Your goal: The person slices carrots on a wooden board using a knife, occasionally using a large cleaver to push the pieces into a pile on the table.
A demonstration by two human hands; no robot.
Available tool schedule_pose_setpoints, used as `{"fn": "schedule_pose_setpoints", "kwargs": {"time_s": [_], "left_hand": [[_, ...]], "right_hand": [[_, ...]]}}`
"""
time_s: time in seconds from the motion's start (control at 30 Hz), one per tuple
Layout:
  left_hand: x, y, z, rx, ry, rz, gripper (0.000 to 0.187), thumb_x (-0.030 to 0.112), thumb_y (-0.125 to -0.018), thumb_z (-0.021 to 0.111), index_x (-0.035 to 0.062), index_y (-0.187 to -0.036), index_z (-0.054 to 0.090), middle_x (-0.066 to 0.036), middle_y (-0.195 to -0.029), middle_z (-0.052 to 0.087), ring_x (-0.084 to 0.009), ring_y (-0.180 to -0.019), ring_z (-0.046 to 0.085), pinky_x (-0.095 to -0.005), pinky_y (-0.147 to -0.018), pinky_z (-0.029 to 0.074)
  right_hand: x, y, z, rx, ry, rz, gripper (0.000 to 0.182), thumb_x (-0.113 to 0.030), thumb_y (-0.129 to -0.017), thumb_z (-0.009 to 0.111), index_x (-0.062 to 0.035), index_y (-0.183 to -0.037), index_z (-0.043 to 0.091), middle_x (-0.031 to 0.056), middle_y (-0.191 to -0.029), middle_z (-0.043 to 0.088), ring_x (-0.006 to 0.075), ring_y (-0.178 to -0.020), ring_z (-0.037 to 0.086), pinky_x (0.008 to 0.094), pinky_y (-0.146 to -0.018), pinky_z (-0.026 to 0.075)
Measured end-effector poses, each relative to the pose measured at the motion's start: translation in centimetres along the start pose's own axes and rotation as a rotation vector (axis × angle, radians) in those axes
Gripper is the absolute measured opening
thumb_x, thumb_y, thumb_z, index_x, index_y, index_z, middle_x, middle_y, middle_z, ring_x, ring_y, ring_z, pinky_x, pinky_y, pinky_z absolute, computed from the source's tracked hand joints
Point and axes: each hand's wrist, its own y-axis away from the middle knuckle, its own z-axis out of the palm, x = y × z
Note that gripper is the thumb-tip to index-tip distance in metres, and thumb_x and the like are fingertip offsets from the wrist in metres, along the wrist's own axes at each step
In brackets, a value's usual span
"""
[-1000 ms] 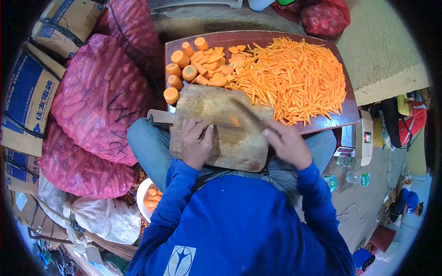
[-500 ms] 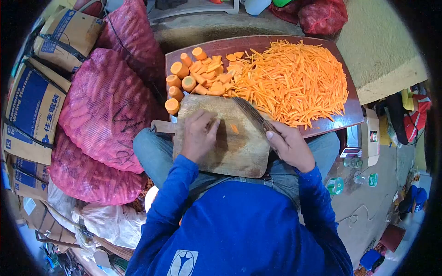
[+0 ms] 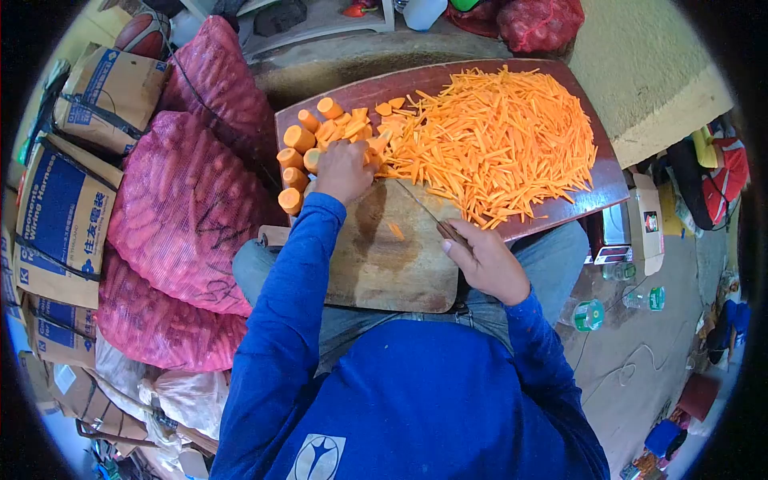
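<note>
My right hand [image 3: 490, 260] is closed around the handle of a knife [image 3: 419, 202], its blade slanting up and left above the wooden cutting board [image 3: 384, 276]. The board rests across my lap, with a small carrot strip [image 3: 396, 231] on it. My left hand [image 3: 346, 170] reaches past the board's upper left edge, over carrot slices [image 3: 356, 124]. Its fingers curl downward, and whatever is under the fingertips is hidden. Thick carrot chunks [image 3: 298, 138] stand just left of that hand. A large heap of cut carrot strips [image 3: 512, 140] lies right of the slices.
A dark red tabletop [image 3: 604, 172] bears the carrots beyond the board. Pink mesh sacks [image 3: 180, 212] are piled at my left beside cardboard boxes [image 3: 60, 208]. Plastic bottles [image 3: 588, 314] lie on the floor at right. A concrete ledge [image 3: 664, 120] stands at the upper right.
My left hand has moved from the board up to the carrot slices. The knife has shifted slightly down and left, its blade turned more edge-on. The view has shifted slightly.
</note>
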Motion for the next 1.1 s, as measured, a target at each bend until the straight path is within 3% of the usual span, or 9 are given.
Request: {"fn": "schedule_pose_setpoints", "kwargs": {"time_s": [0.2,0.27,0.43,0.5,0.6,0.7,0.77,1.0,1.1], "left_hand": [[-0.6,-0.1,1.2,0.063,0.287,-0.077,0.037,0.017,-0.077,0.087,0.0086,-0.112,0.082,-0.022,-0.107,0.075,-0.0393,-0.104,0.072,-0.0489,-0.091,0.057],[-0.7,0.1,1.0,0.079,0.318,-0.072,0.038,0.017,-0.076,0.088,0.0079,-0.112,0.082,-0.021,-0.103,0.073,-0.0383,-0.1,0.071,-0.0475,-0.089,0.057],[-0.1,1.4,-1.3,0.162,0.48,-0.105,0.045,0.018,-0.074,0.093,0.0023,-0.114,0.081,-0.014,-0.094,0.072,-0.0286,-0.088,0.07,-0.0404,-0.079,0.056],[-0.2,3.2,-2.7,0.225,0.438,0.037,0.043,0.018,-0.075,0.094,0.0017,-0.112,0.08,-0.014,-0.098,0.073,-0.0258,-0.088,0.07,-0.0402,-0.078,0.056],[0.8,8.4,-3.1,0.142,0.522,0.18,0.038,0.012,-0.078,0.09,0.0038,-0.113,0.079,-0.014,-0.101,0.073,-0.0296,-0.094,0.07,-0.0411,-0.085,0.056],[1.4,13.3,-1.8,-0.019,0.448,0.332,0.037,0.002,-0.08,0.083,0.0045,-0.117,0.079,-0.017,-0.109,0.068,-0.0378,-0.106,0.066,-0.0442,-0.092,0.054],[1.8,15.4,-1.7,-0.02,0.41,0.311,0.039,0.001,-0.078,0.081,0.0044,-0.117,0.078,-0.018,-0.11,0.067,-0.039,-0.107,0.065,-0.0452,-0.092,0.054],[2.2,17.7,-1.1,0.061,0.351,0.278,0.043,-0.002,-0.07,0.071,0.0053,-0.112,0.079,-0.017,-0.113,0.066,-0.0394,-0.105,0.064,-0.0468,-0.093,0.053],[2.5,17.6,-0.6,0.159,0.4,0.27,0.032,-0.006,-0.077,0.067,0.0034,-0.107,0.076,-0.017,-0.111,0.062,-0.0393,-0.103,0.061,-0.0466,-0.09,0.053]], "right_hand": [[0.3,0.0,0.2,0.013,-0.048,0.007,0.033,-0.02,-0.107,0.065,0.0034,-0.13,0.065,0.0201,-0.088,0.067,0.0286,-0.077,0.064,0.0397,-0.075,0.053],[0.6,0.0,0.6,0.067,-0.059,-0.056,0.032,-0.022,-0.105,0.065,0.0028,-0.126,0.067,0.0276,-0.085,0.068,0.0428,-0.078,0.072,0.0474,-0.071,0.055],[0.0,0.1,0.5,0.07,-0.062,-0.053,0.031,-0.021,-0.105,0.066,0.003,-0.124,0.067,0.027,-0.082,0.068,0.0425,-0.074,0.07,0.0478,-0.069,0.054],[0.1,0.1,0.4,0.074,-0.07,-0.032,0.031,-0.021,-0.105,0.066,0.003,-0.124,0.067,0.0269,-0.081,0.067,0.0425,-0.073,0.069,0.0481,-0.068,0.053],[0.2,0.3,0.3,0.082,-0.07,-0.03,0.029,-0.021,-0.105,0.066,0.0025,-0.122,0.067,0.0273,-0.08,0.066,0.0432,-0.071,0.068,0.0485,-0.067,0.052],[-0.9,0.6,-0.1,-0.057,0.014,0.031,0.035,-0.021,-0.106,0.065,0.0038,-0.131,0.065,0.0231,-0.092,0.069,0.0356,-0.083,0.069,0.0417,-0.079,0.055],[-1.5,1.4,0.4,-0.042,-0.007,-0.067,0.029,-0.022,-0.107,0.063,0.0005,-0.125,0.066,0.0279,-0.081,0.066,0.0492,-0.077,0.067,0.0528,-0.068,0.052],[-2.4,2.4,1.5,-0.163,-0.043,-0.016,0.027,-0.023,-0.107,0.061,-0.0006,-0.121,0.066,0.0288,-0.085,0.068,0.0512,-0.083,0.068,0.0567,-0.071,0.053],[-2.4,1.3,0.8,-0.028,0.132,-0.083,0.025,-0.021,-0.106,0.062,-0.0006,-0.12,0.065,0.0285,-0.086,0.068,0.0517,-0.083,0.068,0.0569,-0.071,0.053]]}}
